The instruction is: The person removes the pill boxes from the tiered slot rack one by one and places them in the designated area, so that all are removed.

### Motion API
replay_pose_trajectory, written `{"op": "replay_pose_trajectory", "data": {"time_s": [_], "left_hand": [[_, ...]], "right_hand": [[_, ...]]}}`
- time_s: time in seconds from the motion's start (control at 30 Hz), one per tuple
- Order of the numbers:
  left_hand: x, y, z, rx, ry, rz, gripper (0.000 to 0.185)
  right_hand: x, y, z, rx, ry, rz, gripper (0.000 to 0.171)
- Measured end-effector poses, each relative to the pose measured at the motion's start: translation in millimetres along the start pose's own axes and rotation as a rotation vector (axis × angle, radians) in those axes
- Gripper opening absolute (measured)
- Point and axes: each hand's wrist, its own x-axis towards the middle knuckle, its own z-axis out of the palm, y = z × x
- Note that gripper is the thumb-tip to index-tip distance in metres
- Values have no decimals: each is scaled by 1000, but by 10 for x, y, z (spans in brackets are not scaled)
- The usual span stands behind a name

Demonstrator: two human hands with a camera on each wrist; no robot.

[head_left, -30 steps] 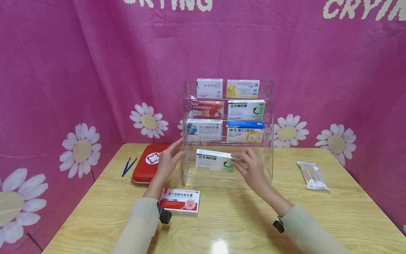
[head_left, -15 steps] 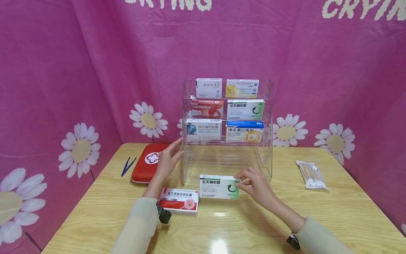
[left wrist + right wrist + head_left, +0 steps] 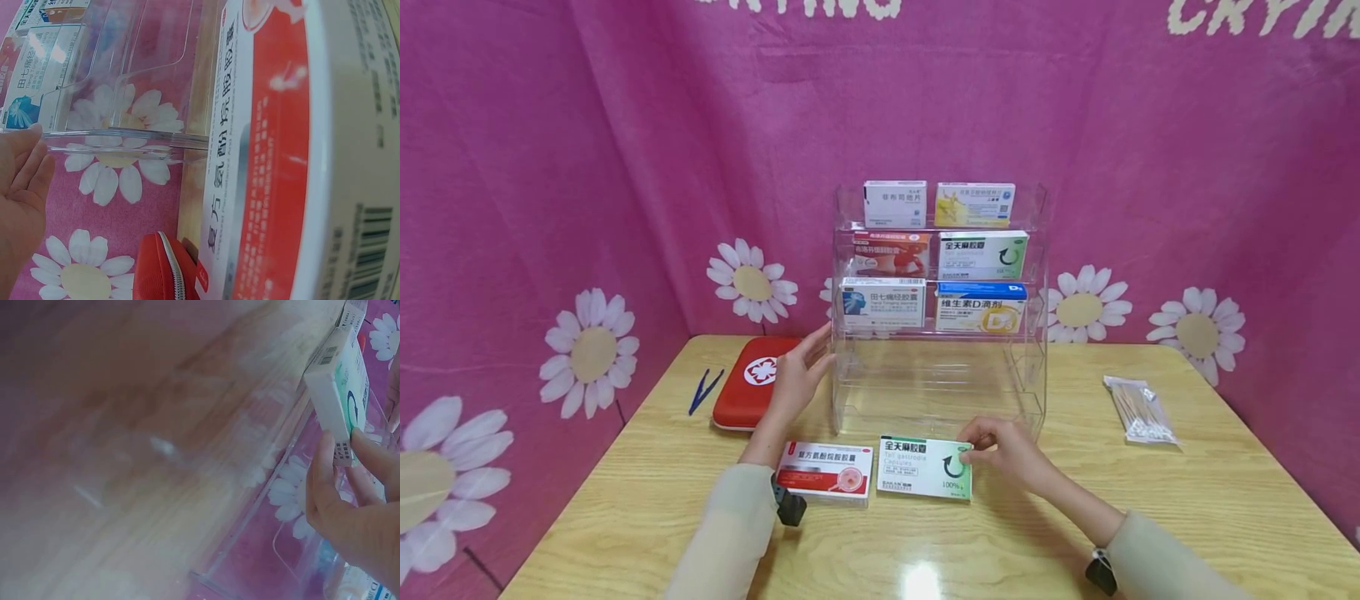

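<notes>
My right hand [image 3: 1006,454] pinches the right end of a white and green medicine box [image 3: 923,468], whose printed front faces up toward me, low over the table before the rack. In the right wrist view, thumb and fingers grip a corner of that box [image 3: 340,394]. My left hand [image 3: 797,375] touches the left side of the clear display rack [image 3: 925,404], fingers fairly straight along its edge. A red and white medicine box [image 3: 825,471] lies just left of the held one, near my left forearm; it looms large in the left wrist view.
Several medicine boxes stand in pairs on the rack's upper three tiers, including a blue-topped vitamin D box [image 3: 981,308]. A red first-aid case [image 3: 748,408] and blue tweezers [image 3: 703,393] lie left. Bagged cotton swabs [image 3: 1141,410] lie at right on the wooden table [image 3: 1210,500].
My right hand has brought the white and green box out from the rack's lowest tier, down and toward me, beside the red and white box. My left hand stays at the rack.
</notes>
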Motion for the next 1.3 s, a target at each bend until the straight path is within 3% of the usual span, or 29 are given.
{"op": "replay_pose_trajectory", "data": {"time_s": [0.13,0.27,0.5,0.73,1.1,1.3], "left_hand": [[6,-2,2,5,-3,-8,52],[5,2,4,6,-1,-16,52],[-2,-9,17,-7,6,6,51],[3,-1,16,10,6,-4,53],[2,10,6,1,8,-5,51],[-1,-3,6,10,7,-9,52]], "right_hand": [[25,35,20,67,-65,87,10],[52,62,38,120,-133,112,13],[115,78,78,22,-172,78,12],[150,86,112,39,-209,88,12],[162,57,113,-7,-231,111,15],[142,56,81,-80,-154,78,21]]}}
